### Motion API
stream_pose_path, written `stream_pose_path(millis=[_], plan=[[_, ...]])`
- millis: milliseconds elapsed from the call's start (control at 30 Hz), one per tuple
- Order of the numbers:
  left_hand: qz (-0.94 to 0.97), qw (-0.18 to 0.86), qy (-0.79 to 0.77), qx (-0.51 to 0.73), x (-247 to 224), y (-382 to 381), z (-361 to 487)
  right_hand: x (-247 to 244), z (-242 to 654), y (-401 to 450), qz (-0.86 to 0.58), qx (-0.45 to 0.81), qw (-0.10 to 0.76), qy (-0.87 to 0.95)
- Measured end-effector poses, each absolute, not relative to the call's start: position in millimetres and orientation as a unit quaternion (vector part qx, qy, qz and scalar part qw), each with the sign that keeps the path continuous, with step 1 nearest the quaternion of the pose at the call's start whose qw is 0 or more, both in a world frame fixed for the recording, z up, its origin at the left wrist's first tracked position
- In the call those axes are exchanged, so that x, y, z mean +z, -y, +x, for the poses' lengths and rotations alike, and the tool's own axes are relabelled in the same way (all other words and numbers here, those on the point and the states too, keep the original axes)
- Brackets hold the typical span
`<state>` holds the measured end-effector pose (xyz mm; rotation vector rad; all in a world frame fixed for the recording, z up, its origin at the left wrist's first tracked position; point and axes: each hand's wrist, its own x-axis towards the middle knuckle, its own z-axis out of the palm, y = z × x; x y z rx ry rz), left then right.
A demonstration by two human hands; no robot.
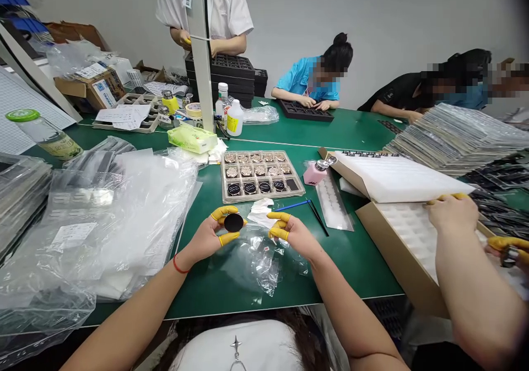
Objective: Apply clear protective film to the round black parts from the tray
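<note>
My left hand [212, 232], with yellow finger cots, grips a round black disc [233, 223], like a watch face, by its edge. Just to the right is my right hand [292, 234], also in yellow finger cots; its fingers are bent with a gap between them, and I see nothing held there. Beyond both hands lies a clear plastic tray [226, 199] of round watch-like pieces, some metallic and some black-faced. White tissue [261, 210] rests between the hands and the tray. Crumpled clear plastic film [266, 269] lies on the green table below my hands.
Blue tweezers [291, 205], black tweezers [318, 218] and a pink pump bottle [316, 172] stand or lie to the right. A co-worker's arm [458, 255] reaches over an open carton [397, 255]. Plastic sheets [136, 205] cover the left side. A metal post [202, 57] rises at the back.
</note>
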<state>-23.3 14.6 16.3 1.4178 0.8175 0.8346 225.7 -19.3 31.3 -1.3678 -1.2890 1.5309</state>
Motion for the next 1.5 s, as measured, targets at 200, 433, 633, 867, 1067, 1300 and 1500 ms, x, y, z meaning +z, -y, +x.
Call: stream_pose_path(millis=[200,433,633,867,1067,1300,1500], plan=[[0.599,0.623,-0.349,0.363,10,-14,-20,33,238,13,-0.558,0.529,0.374,0.518],[0.603,0.625,-0.352,0.349,11,-14,-21,39,238,6,-0.555,0.483,0.337,0.588],[0.584,0.635,-0.377,0.336,6,-13,-13,59,215,2,-0.515,0.494,0.398,0.576],[0.628,0.62,-0.346,0.319,10,-5,-8,48,167,-4,-0.495,0.553,0.366,0.561],[0.621,0.635,-0.336,0.314,11,-5,-8,40,171,-6,-0.511,0.529,0.348,0.581],[0.629,0.618,-0.35,0.316,10,-4,-8,40,170,-4,-0.516,0.503,0.348,0.6],[0.628,0.623,-0.341,0.317,9,-4,-8,39,171,-3,-0.513,0.493,0.348,0.61]])
